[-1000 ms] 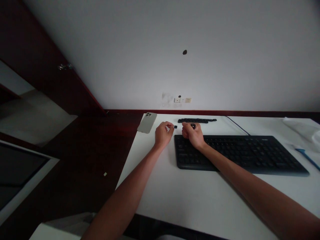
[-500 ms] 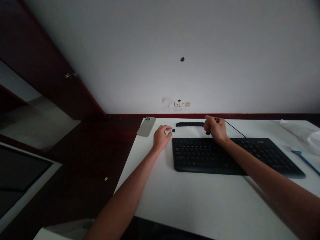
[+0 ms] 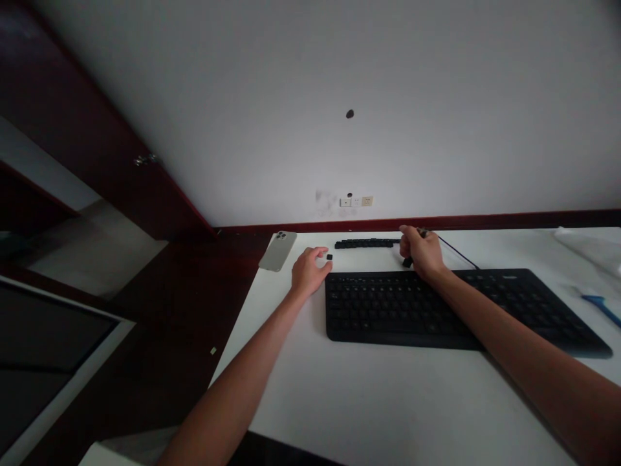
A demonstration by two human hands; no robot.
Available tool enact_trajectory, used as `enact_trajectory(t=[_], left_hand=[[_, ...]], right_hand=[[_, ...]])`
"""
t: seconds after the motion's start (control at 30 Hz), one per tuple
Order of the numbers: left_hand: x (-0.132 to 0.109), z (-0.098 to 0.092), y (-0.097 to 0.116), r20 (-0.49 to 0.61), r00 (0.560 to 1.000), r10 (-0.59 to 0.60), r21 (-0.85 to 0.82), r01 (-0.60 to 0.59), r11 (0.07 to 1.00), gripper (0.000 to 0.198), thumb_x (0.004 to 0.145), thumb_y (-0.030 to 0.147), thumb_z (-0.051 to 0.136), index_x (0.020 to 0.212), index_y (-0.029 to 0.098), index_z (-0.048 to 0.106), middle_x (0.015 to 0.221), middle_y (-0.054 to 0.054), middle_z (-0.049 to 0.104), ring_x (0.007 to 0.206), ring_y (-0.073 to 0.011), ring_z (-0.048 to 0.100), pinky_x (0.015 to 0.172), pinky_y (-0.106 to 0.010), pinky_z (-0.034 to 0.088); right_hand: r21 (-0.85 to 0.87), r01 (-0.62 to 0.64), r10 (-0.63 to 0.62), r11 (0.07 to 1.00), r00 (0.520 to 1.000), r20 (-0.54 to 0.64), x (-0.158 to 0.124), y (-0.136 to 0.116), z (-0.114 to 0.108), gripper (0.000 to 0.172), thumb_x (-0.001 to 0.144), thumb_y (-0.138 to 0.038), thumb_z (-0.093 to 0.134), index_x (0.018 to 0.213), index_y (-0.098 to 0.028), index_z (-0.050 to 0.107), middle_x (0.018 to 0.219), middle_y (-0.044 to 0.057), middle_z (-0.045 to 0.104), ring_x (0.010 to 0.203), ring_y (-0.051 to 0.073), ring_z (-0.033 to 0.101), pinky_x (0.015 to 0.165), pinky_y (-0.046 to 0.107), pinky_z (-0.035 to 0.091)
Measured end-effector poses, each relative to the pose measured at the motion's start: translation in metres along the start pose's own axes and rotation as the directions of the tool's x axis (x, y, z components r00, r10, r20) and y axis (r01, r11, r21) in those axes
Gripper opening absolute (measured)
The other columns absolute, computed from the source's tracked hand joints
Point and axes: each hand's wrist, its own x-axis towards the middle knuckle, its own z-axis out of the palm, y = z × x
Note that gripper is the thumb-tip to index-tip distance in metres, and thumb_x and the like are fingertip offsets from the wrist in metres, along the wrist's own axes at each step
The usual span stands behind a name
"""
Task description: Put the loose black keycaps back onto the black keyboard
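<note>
Dim room, pale wall [image 3: 436,97] at 12 o'clock with wall sockets [image 3: 356,201] low on it, white desk [image 3: 388,401] below, dark floor [image 3: 184,304] off toward 9 o'clock. On the desk, black keyboard [image 3: 436,307] stretched from centre toward 3 o'clock. Left hand [image 3: 308,272] resting at the keyboard's 10 o'clock corner, loosely curled, thumb and forefinger narrowly parted, holding nothing. At that hand's 1 o'clock, single black keycap [image 3: 329,257], close to the fingertips but apart. Right hand [image 3: 421,252] over the keyboard's far edge at 12 o'clock, fingers closed around a small dark object [image 3: 407,262] poking out beneath the fist; kind not clear. Row of keycaps [image 3: 366,243] laid in a line at 10 o'clock from that hand, its end just beside the knuckles. Thin cable [image 3: 453,251] running off at the hand's 3 o'clock. Phone [image 3: 277,250] face down at the left hand's 10 o'clock, on the desk's corner. Blue tool [image 3: 601,309] far off at 3 o'clock.
</note>
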Motion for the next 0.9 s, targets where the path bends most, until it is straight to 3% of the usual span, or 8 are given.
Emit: enact_trajectory(t=[0.23,0.47,0.63,0.9], left_hand=[[0.004,0.002,0.004,0.017,0.999,-0.046,0.062,0.045,0.997,0.032,0.086,0.027,0.074,0.118,0.030,0.075,0.110,-0.001,0.072,0.096,-0.0191,0.068,0.086,-0.030,0.050],[0.010,-0.009,0.000,0.029,0.998,0.064,-0.025,-0.063,0.998,0.018,0.083,0.020,0.075,0.100,0.027,0.078,0.102,-0.001,0.072,0.081,-0.0161,0.063,0.080,-0.029,0.050],[-0.008,-0.028,0.021,0.011,0.990,0.143,-0.145,-0.140,0.979,0.020,0.082,0.017,0.072,0.100,0.024,0.074,0.099,0.000,0.074,0.074,-0.0131,0.058,0.075,-0.026,0.049],[-0.033,-0.032,0.049,0.244,0.944,0.222,-0.102,-0.203,0.974,0.013,0.083,0.022,0.072,0.096,0.024,0.074,0.074,0.004,0.068,0.067,-0.0128,0.060,0.069,-0.026,0.047]], right_hand=[[-0.058,0.019,-0.020,0.998,1.000,-0.001,0.000,0.000,0.000,0.042,0.084,-0.038,0.065,0.052,-0.024,0.043,0.042,-0.003,0.042,0.039,0.010,0.038,0.038,0.026,0.031],[-0.010,0.000,0.000,1.000,1.000,0.011,-0.001,-0.002,0.001,0.039,0.082,-0.040,0.067,0.058,-0.026,0.039,0.043,-0.003,0.041,0.040,0.011,0.036,0.037,0.027,0.030],[-0.021,-0.019,0.019,1.000,1.000,0.010,-0.004,-0.007,0.002,0.040,0.082,-0.040,0.067,0.056,-0.026,0.040,0.043,-0.003,0.042,0.040,0.011,0.036,0.037,0.028,0.030],[-0.077,0.024,-0.024,0.997,1.000,0.009,0.001,0.001,0.000,0.040,0.082,-0.043,0.066,0.054,-0.025,0.042,0.042,-0.001,0.045,0.038,0.012,0.040,0.038,0.028,0.033]])
